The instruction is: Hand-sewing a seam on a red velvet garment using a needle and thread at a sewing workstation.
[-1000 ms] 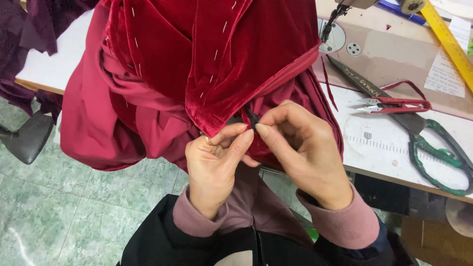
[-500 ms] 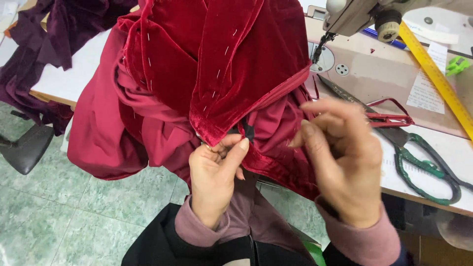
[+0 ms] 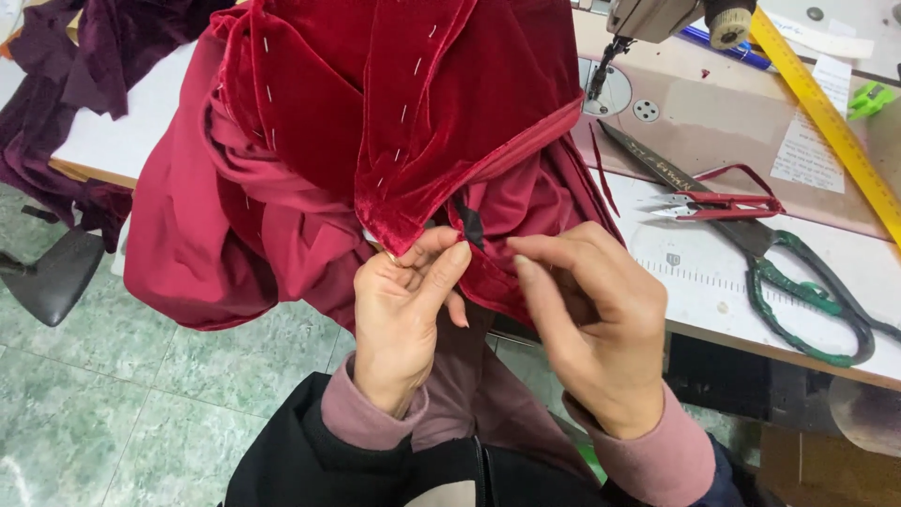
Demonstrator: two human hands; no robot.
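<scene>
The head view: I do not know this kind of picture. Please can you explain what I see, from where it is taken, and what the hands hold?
The camera sits on a person's head and looks down, so the two hands belong to that person. The left hand pinches the lower edge of a red velvet garment, which has pale basting stitches along its seams. The right hand is beside it, fingers curled, close to a small dark tab on the cloth; whether it grips anything I cannot tell. The garment lies on a white table. To the right are a sewing machine, large green-handled shears, small red snips and a yellow ruler. Darker purple cloth lies far left.
</scene>
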